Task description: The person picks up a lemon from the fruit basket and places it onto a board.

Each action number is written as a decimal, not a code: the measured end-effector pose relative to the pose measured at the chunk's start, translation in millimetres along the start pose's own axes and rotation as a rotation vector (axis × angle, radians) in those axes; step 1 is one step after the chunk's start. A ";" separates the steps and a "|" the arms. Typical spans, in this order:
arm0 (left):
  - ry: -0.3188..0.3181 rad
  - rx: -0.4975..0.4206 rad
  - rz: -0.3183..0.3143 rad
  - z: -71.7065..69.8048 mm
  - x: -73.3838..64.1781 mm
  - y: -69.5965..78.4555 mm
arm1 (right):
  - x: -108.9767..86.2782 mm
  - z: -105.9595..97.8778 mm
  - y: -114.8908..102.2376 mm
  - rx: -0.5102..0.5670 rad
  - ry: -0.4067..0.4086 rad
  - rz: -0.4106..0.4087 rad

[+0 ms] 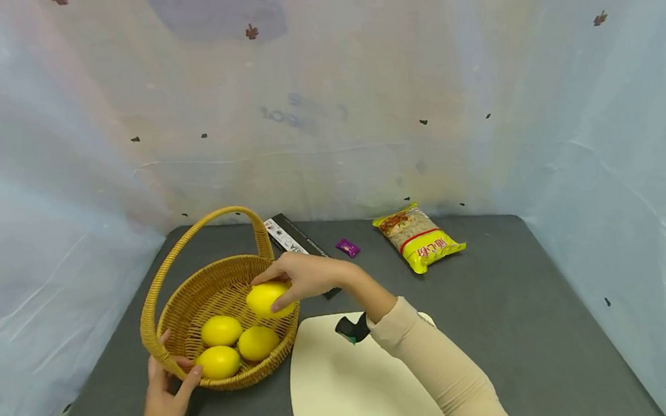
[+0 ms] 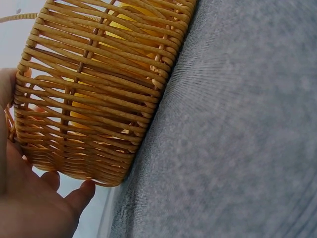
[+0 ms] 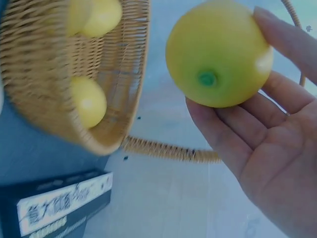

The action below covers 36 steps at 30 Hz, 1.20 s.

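Over the right side of a round, golden-brown wicker basket (image 1: 214,279) near the dark grey surface's (image 1: 515,324) left edge, the right hand (image 1: 306,274) grasps a smooth yellow lemon (image 1: 264,300), while the left hand (image 1: 162,395) grips the basket's near-left rim, three more yellow lemons (image 1: 218,363) inside.

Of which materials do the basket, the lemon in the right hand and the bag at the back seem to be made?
Basket: wicker or imitation plastic cane, slightly glossy; woven strands with gaps show.
Lemon: smooth, softly shiny; perhaps plastic or foam, though real peel cannot be excluded.
Bag: probably thin plastic film, glossy; bright print and a flat end suggest it.
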<state>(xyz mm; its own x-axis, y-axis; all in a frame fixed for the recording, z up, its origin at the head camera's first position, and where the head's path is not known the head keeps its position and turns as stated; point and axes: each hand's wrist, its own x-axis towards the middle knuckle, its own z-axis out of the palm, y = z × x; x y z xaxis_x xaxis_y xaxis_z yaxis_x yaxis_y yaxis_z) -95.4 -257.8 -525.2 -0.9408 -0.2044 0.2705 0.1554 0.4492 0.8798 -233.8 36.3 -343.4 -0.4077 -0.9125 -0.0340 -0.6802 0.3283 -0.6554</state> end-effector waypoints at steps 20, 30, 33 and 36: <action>-0.001 0.035 -0.031 -1.6 -0.5 3.3 | -98.6 35.6 51.8 0.113 0.030 0.208; -0.010 0.074 -0.050 -2.3 -0.9 5.2 | -120.7 51.8 66.7 0.115 0.003 0.311; -0.011 0.075 -0.055 -1.5 -0.1 6.1 | -124.9 53.4 69.5 0.110 0.006 0.333; -0.003 0.076 -0.062 -0.3 0.1 7.7 | -127.5 54.5 71.1 0.101 0.016 0.353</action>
<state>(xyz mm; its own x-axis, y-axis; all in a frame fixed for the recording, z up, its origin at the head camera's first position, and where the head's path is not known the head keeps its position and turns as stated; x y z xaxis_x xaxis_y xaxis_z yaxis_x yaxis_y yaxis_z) -94.1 -254.6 -518.3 -0.9488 -0.2315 0.2150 0.0735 0.5001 0.8629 -197.0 162.6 -426.8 -0.6163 -0.7432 -0.2604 -0.4325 0.5958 -0.6767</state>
